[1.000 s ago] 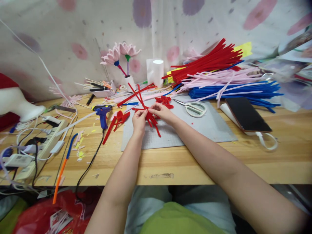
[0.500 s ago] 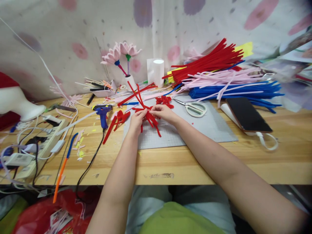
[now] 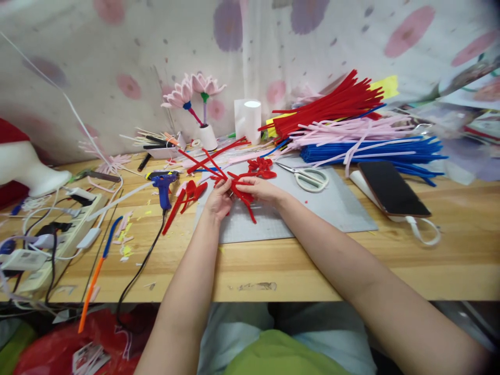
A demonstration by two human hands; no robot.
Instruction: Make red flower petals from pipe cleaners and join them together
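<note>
Several red pipe cleaners (image 3: 245, 200), crossed and joined near their middle, are held above the grey cutting mat (image 3: 332, 208). My left hand (image 3: 220, 199) is closed on them from the left, with two long stems sticking out toward the back. From the right, my right hand (image 3: 258, 188) pinches the same pipe cleaners; its fingertips partly cover the crossing. Just behind my hands lies a bunch of looped red pipe cleaners (image 3: 261, 165) on the mat. Scissors with pale handles (image 3: 310, 179) rest to the right of it.
A blue glue gun (image 3: 162, 187) and bent red pieces (image 3: 191, 192) lie to the left. Bundles of red (image 3: 328, 109), pink and blue (image 3: 367, 151) pipe cleaners are piled at the back right. A phone (image 3: 392, 187) sits at the right, a power strip (image 3: 64, 237) at the far left.
The red pipe cleaners have turned, their long stems now leaning further left. My left hand has rolled so its palm side shows more. The view has shifted slightly.
</note>
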